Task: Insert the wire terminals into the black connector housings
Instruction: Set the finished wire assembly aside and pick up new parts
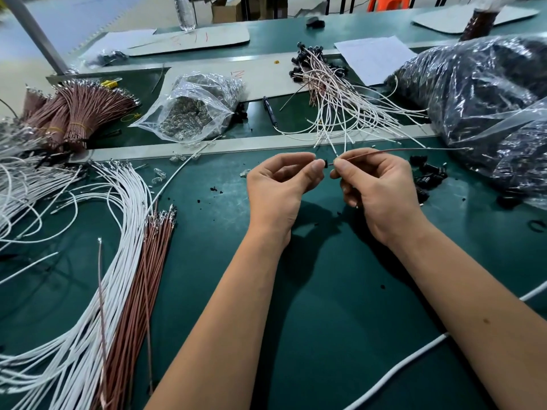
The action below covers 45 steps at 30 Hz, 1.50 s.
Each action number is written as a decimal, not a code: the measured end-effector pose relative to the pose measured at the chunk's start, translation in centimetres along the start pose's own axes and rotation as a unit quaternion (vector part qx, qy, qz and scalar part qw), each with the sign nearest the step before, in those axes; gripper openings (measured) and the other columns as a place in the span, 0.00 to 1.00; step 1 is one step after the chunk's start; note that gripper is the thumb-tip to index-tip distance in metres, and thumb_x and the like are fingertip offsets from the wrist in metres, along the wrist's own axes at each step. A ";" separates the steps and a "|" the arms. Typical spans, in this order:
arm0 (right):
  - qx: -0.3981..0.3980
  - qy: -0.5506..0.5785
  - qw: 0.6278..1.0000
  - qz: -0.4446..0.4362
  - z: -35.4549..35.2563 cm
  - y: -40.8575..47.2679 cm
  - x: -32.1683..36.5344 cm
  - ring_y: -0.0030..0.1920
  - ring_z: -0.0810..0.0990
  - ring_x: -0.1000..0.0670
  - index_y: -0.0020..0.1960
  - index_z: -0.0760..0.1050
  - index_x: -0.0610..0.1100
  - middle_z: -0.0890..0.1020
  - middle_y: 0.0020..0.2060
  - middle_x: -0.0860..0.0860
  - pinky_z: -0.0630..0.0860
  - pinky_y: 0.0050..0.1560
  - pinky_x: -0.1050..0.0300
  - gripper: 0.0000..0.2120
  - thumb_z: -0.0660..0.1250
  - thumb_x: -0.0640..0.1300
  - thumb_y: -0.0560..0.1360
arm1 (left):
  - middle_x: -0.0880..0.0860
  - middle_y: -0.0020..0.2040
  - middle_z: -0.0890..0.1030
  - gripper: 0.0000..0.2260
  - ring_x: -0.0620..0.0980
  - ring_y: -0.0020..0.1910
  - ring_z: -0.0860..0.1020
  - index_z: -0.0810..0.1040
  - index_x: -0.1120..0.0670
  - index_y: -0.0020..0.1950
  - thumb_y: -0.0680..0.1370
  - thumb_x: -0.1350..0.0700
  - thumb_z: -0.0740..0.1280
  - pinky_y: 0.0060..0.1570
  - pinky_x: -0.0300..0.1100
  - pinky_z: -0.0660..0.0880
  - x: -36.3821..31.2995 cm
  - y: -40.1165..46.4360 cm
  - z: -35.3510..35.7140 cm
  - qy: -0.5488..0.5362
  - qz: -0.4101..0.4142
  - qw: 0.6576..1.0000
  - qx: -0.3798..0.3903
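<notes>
the green work table filled the view, crossed by pale grey rails. at its far right sat a big clear plastic bag of black connector housings, bulging and glossy. along the left edge a broad sweep of loose white wires curved toward the near corner, and just beside it on the right lay a narrower band of brown wires with metal terminals at their far ends. at far left, bound bundles of brown wires fanned out on the table. in the middle distance lay a smaller clear bag of metal terminals, mouth open toward the front. right of it, a tangled pile of finished white and brown wires ended in black housings at the far side. a sheet of white paper lay beyond that pile. a few loose black housings were scattered near the big bag.

both bare forearms reached in from the bottom. the left hand pinched a small black connector housing between thumb and forefinger, the other fingers curled beneath. the right hand pinched a single brown wire close to its near end, thumb and forefinger pressed together on it, while the rest of the wire ran off to the right above the table. the wire's tip met the housing in the small gap between the two hands; how far in it sat could not be told.
</notes>
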State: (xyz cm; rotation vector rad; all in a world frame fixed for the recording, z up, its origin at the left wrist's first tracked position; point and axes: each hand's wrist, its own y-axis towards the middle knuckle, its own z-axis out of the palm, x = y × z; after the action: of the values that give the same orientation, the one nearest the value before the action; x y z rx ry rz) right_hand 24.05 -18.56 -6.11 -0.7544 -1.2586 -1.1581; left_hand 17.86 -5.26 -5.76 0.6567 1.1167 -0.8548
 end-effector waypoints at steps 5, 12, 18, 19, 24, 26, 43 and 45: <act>0.012 0.074 0.997 0.026 -0.1 0.1 0.3 0.28 0.72 0.53 0.46 0.79 0.39 0.84 0.35 0.45 0.66 0.25 0.63 0.04 0.70 0.32 0.78 | 0.57 0.38 0.86 0.05 0.51 0.39 0.85 0.84 0.59 0.43 0.71 0.66 0.78 0.43 0.37 0.79 -0.1 0.1 0.0 -0.022 -0.020 1.000 -0.010; 0.005 0.070 0.997 0.031 -0.1 0.2 0.2 0.28 0.71 0.52 0.45 0.79 0.40 0.82 0.35 0.46 0.65 0.24 0.63 0.05 0.70 0.32 0.78 | 0.59 0.45 0.87 0.08 0.52 0.47 0.84 0.86 0.59 0.48 0.71 0.68 0.77 0.59 0.47 0.80 0.0 0.0 0.0 -0.002 -0.028 0.999 0.020; -0.001 0.022 0.999 0.025 -0.1 0.3 0.0 0.27 0.71 0.52 0.42 0.81 0.41 0.79 0.32 0.45 0.65 0.23 0.63 0.06 0.72 0.32 0.76 | 0.58 0.44 0.87 0.09 0.50 0.44 0.84 0.85 0.60 0.47 0.71 0.70 0.77 0.56 0.45 0.81 0.0 0.2 -0.4 0.039 0.002 0.999 0.022; 0.003 0.014 1.000 0.022 -0.1 0.3 -0.1 0.27 0.71 0.52 0.42 0.81 0.41 0.79 0.32 0.45 0.65 0.23 0.63 0.07 0.72 0.32 0.77 | 0.58 0.44 0.87 0.09 0.50 0.44 0.84 0.85 0.60 0.47 0.70 0.70 0.77 0.54 0.44 0.81 0.0 0.2 -0.4 0.058 0.018 0.998 0.025; 0.021 0.039 0.998 0.041 -0.1 0.3 -0.1 0.29 0.74 0.51 0.44 0.82 0.38 0.82 0.35 0.42 0.67 0.23 0.62 0.13 0.66 0.43 0.82 | 0.55 0.42 0.87 0.10 0.47 0.42 0.85 0.85 0.60 0.46 0.70 0.71 0.76 0.48 0.39 0.80 -0.1 0.4 -0.6 0.089 0.060 0.994 0.024; -0.006 0.015 0.999 0.045 0.0 0.4 -0.2 0.28 0.73 0.51 0.44 0.81 0.37 0.81 0.35 0.43 0.67 0.23 0.62 0.13 0.65 0.44 0.84 | 0.53 0.41 0.87 0.11 0.47 0.41 0.84 0.84 0.59 0.47 0.69 0.72 0.77 0.47 0.39 0.80 -0.1 0.3 -0.5 0.079 0.062 0.995 0.024; -0.024 -0.318 0.933 -0.167 -0.2 -0.2 -0.1 0.30 0.70 0.55 0.36 0.77 0.41 0.77 0.28 0.50 0.68 0.34 0.58 0.19 0.73 0.53 0.79 | 0.46 0.37 0.85 0.04 0.42 0.38 0.83 0.85 0.54 0.43 0.71 0.58 0.78 0.40 0.40 0.78 0.2 0.1 -0.3 0.354 0.194 0.911 0.081; -0.016 -0.270 0.951 -0.147 0.0 -0.3 0.2 0.30 0.73 0.53 0.38 0.77 0.46 0.78 0.29 0.52 0.71 0.35 0.54 0.19 0.68 0.59 0.80 | 0.49 0.37 0.85 0.04 0.45 0.36 0.82 0.85 0.55 0.43 0.73 0.57 0.78 0.40 0.43 0.78 0.1 0.2 0.0 0.257 0.136 0.955 0.055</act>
State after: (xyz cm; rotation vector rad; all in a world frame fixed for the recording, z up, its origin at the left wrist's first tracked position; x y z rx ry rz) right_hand 23.75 -18.74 -5.99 -0.9713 -1.8615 -1.2565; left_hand 18.04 -5.16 -5.89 1.1406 1.4060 -0.5200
